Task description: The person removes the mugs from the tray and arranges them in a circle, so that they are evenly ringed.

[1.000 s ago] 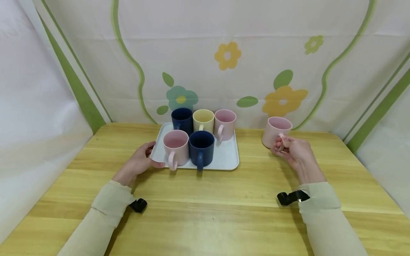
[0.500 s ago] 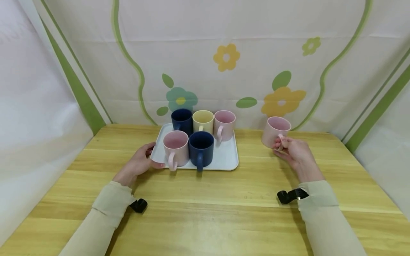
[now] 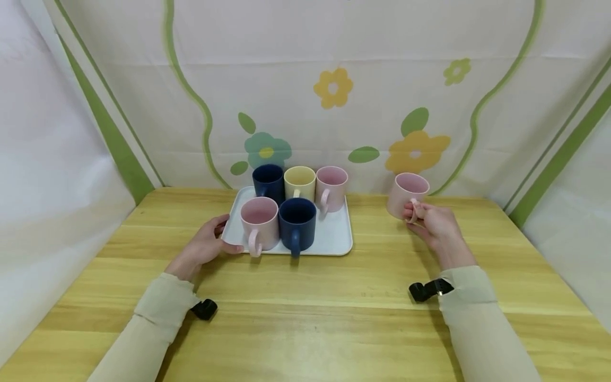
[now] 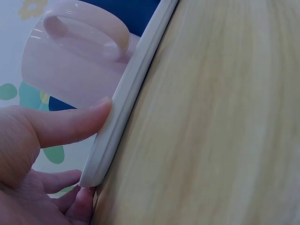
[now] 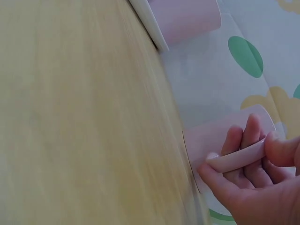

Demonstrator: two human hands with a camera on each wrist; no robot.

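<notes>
The right hand [image 3: 440,229] has its fingers curled round the handle [image 5: 236,159] of a pink mug [image 3: 402,197], which lies right of the tray [image 3: 334,233], well apart; the left hand [image 3: 202,245] pinches the tray's near-left corner

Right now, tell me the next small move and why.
I'd carry the held pink mug left toward the bare front-right corner of the white tray: the right hand holds its handle, and the left hand grips the tray's near-left corner.
</notes>
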